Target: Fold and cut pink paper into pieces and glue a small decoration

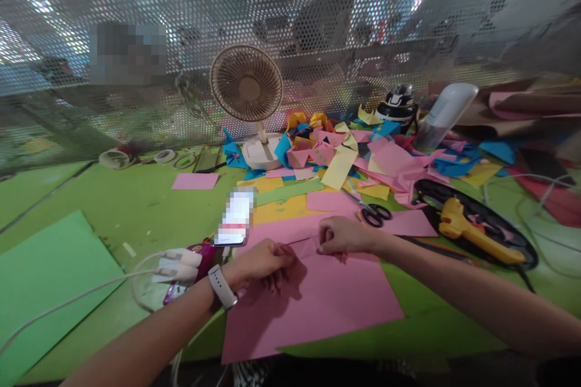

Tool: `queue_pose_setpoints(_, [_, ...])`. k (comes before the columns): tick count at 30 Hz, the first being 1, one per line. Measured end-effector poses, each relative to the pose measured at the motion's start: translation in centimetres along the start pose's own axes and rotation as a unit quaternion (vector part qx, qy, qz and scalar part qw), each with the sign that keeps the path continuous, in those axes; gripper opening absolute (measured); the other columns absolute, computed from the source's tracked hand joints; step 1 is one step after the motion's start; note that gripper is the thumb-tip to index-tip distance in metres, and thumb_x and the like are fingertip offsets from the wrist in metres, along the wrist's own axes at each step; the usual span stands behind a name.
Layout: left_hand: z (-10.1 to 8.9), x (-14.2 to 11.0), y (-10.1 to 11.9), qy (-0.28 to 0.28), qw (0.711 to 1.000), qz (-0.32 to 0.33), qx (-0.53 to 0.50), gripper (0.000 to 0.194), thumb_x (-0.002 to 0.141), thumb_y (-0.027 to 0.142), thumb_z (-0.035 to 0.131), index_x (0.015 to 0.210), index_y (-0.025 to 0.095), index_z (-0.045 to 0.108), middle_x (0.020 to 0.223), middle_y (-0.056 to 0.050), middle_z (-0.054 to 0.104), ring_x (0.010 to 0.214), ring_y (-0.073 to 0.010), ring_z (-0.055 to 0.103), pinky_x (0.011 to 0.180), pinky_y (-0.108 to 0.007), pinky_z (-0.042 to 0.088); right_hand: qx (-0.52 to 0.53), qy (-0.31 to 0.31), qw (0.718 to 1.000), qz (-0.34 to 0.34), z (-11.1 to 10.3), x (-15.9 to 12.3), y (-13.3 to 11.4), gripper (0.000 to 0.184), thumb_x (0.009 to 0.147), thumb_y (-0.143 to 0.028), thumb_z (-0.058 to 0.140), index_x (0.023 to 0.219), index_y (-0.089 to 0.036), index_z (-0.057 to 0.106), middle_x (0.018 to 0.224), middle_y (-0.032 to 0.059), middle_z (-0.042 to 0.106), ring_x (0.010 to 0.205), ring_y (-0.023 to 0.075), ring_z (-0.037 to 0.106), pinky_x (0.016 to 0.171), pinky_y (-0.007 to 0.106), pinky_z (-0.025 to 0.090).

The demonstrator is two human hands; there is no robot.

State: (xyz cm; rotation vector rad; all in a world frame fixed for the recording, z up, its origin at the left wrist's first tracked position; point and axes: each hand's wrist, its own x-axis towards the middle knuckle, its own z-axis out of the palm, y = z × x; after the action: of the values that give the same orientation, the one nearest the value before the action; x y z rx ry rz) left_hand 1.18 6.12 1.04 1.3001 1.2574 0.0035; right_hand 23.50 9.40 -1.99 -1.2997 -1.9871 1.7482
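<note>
Pink sheet (345, 308): lies beneath your hands, its lower left corner reaching the bench's (422, 314) front edge.
Left hand (267, 263): your fingers pinch one end of a folded pink paper (305, 247) over the sheet.
Right hand (340, 236): your fingers are clamped on its other end.
Left side: white plugs (179, 267) crowd your wrist.
Right side: green surface shows between sheet and black tray (508, 227).
Phone (235, 217): past your left hand, screen writing too blurred to read.
Scissors (364, 206): just beyond your right hand.
Back: paper scraps (342, 163) beside a fan (249, 91).
</note>
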Motion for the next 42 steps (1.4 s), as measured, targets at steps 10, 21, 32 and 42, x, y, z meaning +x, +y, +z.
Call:
queue_pose_setpoints(10, [-0.8, -0.7, 2.5, 0.106, 0.99, 0.093, -0.027, 0.046, 0.077, 0.058, 0.055, 0.06, 0.015, 0.059, 0.04, -0.002, 0.059, 0.031, -0.0108, 0.05, 0.035, -0.019, 0.036, -0.23, 0.186, 0.951, -0.092, -1.0, -1.3, -1.1, 0.015, 0.075, -0.03, 0.063, 0.084, -0.019, 0.061, 0.081, 0.0026, 0.064, 0.073, 0.0162, 0.059, 0.062, 0.025, 0.041])
queue_pose_setpoints(21, [-0.7, 1.8, 4.7, 0.175, 0.962, 0.189, -0.088, 0.04, 0.076, 0.051, 0.061, 0.058, 0.015, 0.058, 0.043, -0.001, 0.059, 0.035, -0.0095, 0.051, 0.036, -0.017, 0.035, -0.276, 0.203, 0.934, -0.103, -1.4, -1.4, 0.0, 0.004, 0.072, -0.017, 0.064, 0.072, -0.017, 0.06, 0.077, 0.0024, 0.06, 0.073, 0.016, 0.053, 0.065, 0.025, 0.033])
queue_pose_setpoints(32, [-1.5, 2.3, 3.0, 0.418, 0.831, 0.333, -0.153, 0.032, 0.084, 0.042, 0.058, 0.108, 0.022, 0.054, 0.111, -0.006, 0.06, 0.107, -0.0186, 0.054, 0.088, -0.028, 0.043, -0.005, 0.293, 0.952, -0.092, -1.9, -0.1, 0.4, 0.022, 0.075, -0.039, 0.059, 0.072, -0.018, 0.055, 0.062, -0.0011, 0.056, 0.055, 0.0119, 0.05, 0.048, 0.023, 0.035])
queue_pose_setpoints(42, [2.4, 3.5, 2.4, 0.164, 0.886, 0.271, -0.339, 0.038, 0.077, 0.05, 0.064, 0.065, 0.017, 0.051, 0.062, 0.004, 0.047, 0.06, -0.0104, 0.047, 0.064, -0.024, 0.042, 0.153, 0.312, 0.929, -0.125, 0.6, -0.1, -0.3, 0.034, 0.071, -0.05, 0.066, 0.073, -0.018, 0.055, 0.063, -0.0003, 0.057, 0.057, 0.0129, 0.053, 0.05, 0.024, 0.042])
